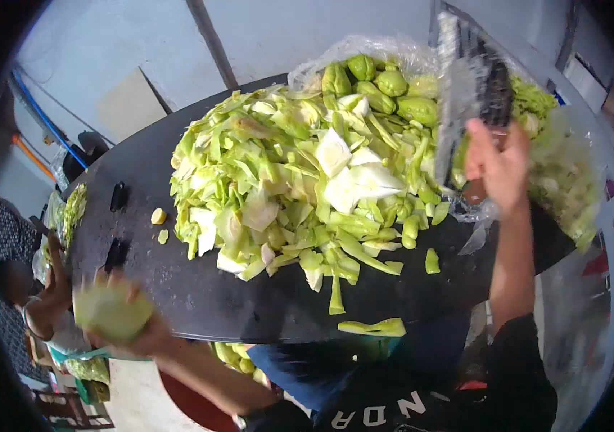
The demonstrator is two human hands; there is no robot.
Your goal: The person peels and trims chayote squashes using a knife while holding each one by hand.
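My left hand (141,327), at the lower left by the table's edge, holds a pale green peeled chayote (113,311), blurred by motion. Raised at the right, my right hand (500,162) grips the handle of a wide cleaver (458,93), its blade upright and blurred. Between the hands a large heap of green peelings and pale cut pieces (256,169) lies on the dark table (249,309). Whole green chayotes (392,83) sit behind the heap on clear plastic. One long green strip (372,327) rests at the table's front edge.
A clear bag of green pieces (562,169) stands at the right edge. Two small black objects (118,196) and a small yellowish piece (158,216) lie on the table's left. Another person (44,313) is at the far left. Below the table is a red tub (192,399).
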